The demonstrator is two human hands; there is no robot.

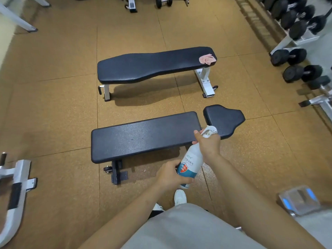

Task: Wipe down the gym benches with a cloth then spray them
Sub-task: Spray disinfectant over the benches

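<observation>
Grey shorts (188, 229) fill the bottom edge, with a white shoe (180, 196) just beyond. Left hand (170, 175) grips the lower body of a white-and-blue spray bottle (192, 159); right hand (208, 142) is wrapped round its neck at the trigger, nozzle over the near black bench (143, 137). A crumpled pink cloth (207, 58) lies on the far bench's (152, 65) right end. Dumbbells (289, 56) sit at right.

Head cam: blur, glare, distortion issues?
Head view: sharp in the centre, white spray bottle label legible; edges smeared, the silver-and-blue object lower right and white metal frame lower left. Head view: wide-angle bends floor seams and the dumbbell rack. Head view: soft shadow under the far black padded bench, faint sheen on the near black padded bench, no hard glare.
</observation>
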